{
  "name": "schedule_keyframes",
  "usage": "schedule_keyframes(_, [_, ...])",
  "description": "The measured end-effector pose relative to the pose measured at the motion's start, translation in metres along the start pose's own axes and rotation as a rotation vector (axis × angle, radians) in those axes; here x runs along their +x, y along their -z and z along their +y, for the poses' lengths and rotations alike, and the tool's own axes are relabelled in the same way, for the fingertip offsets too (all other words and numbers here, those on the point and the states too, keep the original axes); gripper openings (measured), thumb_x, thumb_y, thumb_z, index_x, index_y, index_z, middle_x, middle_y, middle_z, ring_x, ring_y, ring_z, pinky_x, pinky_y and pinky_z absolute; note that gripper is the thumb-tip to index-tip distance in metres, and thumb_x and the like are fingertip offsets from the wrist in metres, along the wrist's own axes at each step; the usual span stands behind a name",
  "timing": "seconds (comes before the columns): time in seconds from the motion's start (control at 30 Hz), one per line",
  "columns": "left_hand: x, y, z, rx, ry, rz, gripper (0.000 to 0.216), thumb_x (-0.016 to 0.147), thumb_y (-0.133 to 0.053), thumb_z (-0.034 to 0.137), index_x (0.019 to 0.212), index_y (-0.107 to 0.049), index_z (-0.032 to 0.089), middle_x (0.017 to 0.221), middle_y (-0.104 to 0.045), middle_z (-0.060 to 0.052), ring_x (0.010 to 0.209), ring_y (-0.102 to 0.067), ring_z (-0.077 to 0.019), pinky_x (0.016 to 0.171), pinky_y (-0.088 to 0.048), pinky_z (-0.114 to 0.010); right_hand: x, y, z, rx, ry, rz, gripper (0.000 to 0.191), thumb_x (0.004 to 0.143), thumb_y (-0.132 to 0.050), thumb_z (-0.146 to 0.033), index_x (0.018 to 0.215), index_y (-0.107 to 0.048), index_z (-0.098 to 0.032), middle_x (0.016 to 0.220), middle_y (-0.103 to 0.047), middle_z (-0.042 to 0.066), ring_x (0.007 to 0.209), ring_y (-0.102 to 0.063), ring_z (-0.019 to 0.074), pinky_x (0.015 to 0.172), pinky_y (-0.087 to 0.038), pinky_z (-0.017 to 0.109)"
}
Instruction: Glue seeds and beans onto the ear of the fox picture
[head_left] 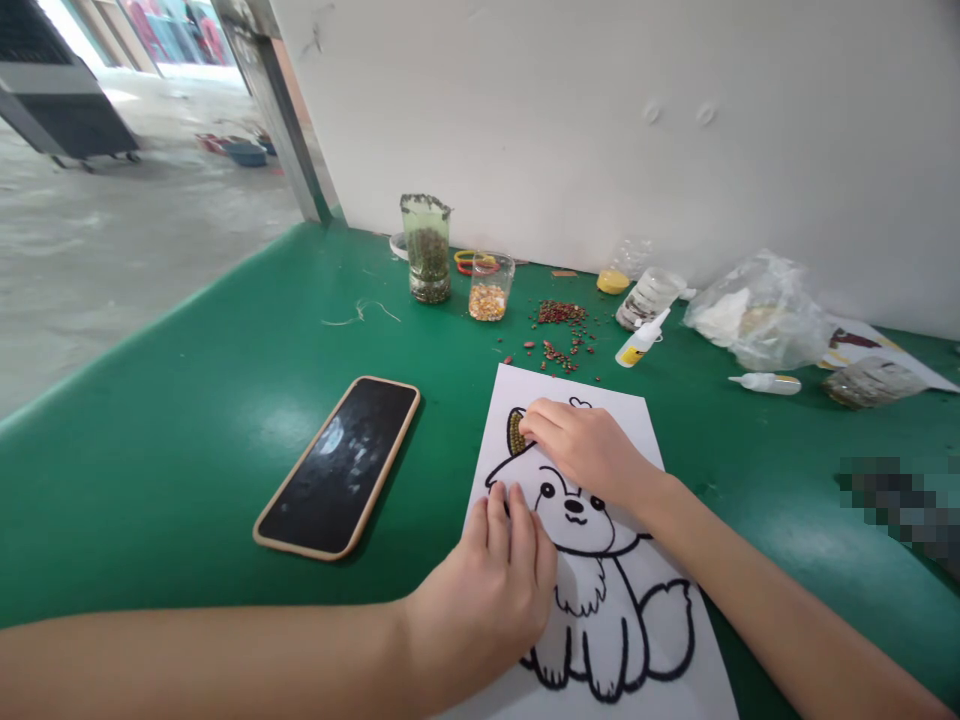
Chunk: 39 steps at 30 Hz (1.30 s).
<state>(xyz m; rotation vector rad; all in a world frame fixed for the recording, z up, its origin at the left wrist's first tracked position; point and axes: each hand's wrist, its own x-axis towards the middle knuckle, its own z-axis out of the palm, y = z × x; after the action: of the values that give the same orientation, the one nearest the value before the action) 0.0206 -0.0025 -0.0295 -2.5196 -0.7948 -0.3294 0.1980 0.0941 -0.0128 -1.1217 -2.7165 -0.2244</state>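
A white sheet (pixel 675 510) with a black outline drawing of a seated fox-like animal lies on the green table. Small greenish seeds (pixel 516 432) fill one ear of the drawing. My right hand (pixel 589 450) rests over the head, its fingertips pinched together at the seed-filled ear; whatever they hold, if anything, is hidden. Lower down, my left hand (pixel 506 580) lies on the sheet's left side with its fingers stretched out, covering part of the animal's face and body.
Left of the sheet lies a phone (pixel 337 470). Behind stand a cup of dark green seeds (pixel 429 255) and a cup of corn kernels (pixel 489 300). Loose reddish seeds (pixel 561 313), glue bottles (pixel 641 342) and a plastic bag (pixel 772 315) lie near the white wall (pixel 525 130).
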Motion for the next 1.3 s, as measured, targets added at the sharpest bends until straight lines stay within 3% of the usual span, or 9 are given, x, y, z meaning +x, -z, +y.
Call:
schedule_keyframes(0.37, [0.000, -0.001, 0.000, -0.002, 0.000, 0.005, 0.036, 0.081, -0.039, 0.016, 0.109, -0.054, -0.002, 0.110, -0.062, -0.026, 0.099, -0.062, -0.0370, 0.078, -0.053, -0.045, -0.003, 0.000, 0.003, 0.078, -0.017, 0.004, 0.015, 0.090, -0.044, -0.012, 0.092, -0.057, -0.018, 0.091, -0.061, 0.000, 0.071, -0.054, 0.0096, 0.053, -0.028, 0.025])
schedule_keyframes(1.3, [0.000, -0.001, 0.000, 0.010, 0.001, 0.005, 0.036, 0.082, -0.039, 0.017, 0.109, -0.054, -0.001, 0.110, -0.062, -0.025, 0.098, -0.063, -0.0360, 0.079, -0.053, -0.044, -0.011, 0.002, 0.007, 0.119, 0.042, 0.074, 0.020, 0.092, -0.043, -0.017, 0.093, -0.063, -0.018, 0.089, -0.064, 0.002, 0.073, -0.057, 0.0099, 0.058, -0.035, 0.023])
